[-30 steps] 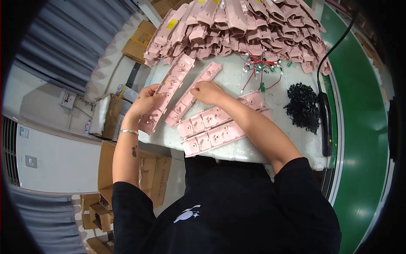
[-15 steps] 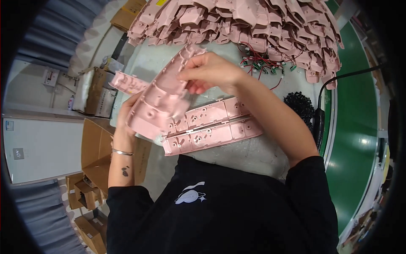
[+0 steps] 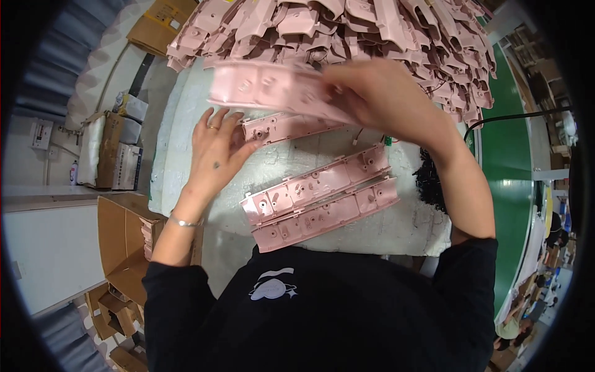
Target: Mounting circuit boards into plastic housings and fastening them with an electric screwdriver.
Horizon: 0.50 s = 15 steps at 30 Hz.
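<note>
A long pink plastic shell [image 3: 248,87], smeared by motion, hangs above the far part of the work surface. My right hand [image 3: 387,99] is closed on its right end. Below the shell's left end is my left hand [image 3: 214,155], empty, with fingers spread beside another pink shell [image 3: 279,129] that lies partly hidden under the held one. Closer to my body, two pink shells with posts and ribs facing up, a farther one [image 3: 316,184] and a nearer one [image 3: 328,217], lie side by side at a slant.
A large heap of pink shells [image 3: 304,25] fills the far side of the pale work surface [image 3: 180,142]. Small black parts [image 3: 429,180] are piled at the right, near a black cable [image 3: 517,116]. An open cardboard box [image 3: 118,242] stands at lower left.
The shell has swung from a steep slant in both hands to nearly level, farther away. My left hand has let go of it, while my right hand keeps hold. The view has shifted slightly.
</note>
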Available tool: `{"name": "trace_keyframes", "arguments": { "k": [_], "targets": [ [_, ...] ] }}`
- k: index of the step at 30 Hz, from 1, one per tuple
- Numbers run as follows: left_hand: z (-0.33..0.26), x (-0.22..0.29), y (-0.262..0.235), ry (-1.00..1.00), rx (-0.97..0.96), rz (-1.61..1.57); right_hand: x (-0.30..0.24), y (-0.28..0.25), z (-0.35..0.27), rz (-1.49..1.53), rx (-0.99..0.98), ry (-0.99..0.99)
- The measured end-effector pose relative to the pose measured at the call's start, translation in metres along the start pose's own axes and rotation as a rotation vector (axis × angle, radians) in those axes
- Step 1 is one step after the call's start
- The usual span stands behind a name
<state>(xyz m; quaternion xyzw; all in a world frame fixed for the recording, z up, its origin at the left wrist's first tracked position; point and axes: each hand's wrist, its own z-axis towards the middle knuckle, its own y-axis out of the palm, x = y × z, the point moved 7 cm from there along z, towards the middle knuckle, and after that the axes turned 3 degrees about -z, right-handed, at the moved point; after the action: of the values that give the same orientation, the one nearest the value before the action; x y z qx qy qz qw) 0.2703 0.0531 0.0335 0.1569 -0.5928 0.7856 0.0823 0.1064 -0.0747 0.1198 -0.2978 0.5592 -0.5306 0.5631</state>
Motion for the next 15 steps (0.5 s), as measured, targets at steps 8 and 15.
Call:
{"name": "trace_keyframes", "arguments": {
  "k": [8,15],
  "targets": [
    [-0.035,0.042,0.037,-0.023,-0.212,-0.132,0.022,0.110,0.081,-0.206,-0.131,-0.138],
    [-0.039,0.016,0.020,0.062,-0.020,-0.154,0.025,0.068,0.026,0.065,-0.053,-0.208]
  ]
}}
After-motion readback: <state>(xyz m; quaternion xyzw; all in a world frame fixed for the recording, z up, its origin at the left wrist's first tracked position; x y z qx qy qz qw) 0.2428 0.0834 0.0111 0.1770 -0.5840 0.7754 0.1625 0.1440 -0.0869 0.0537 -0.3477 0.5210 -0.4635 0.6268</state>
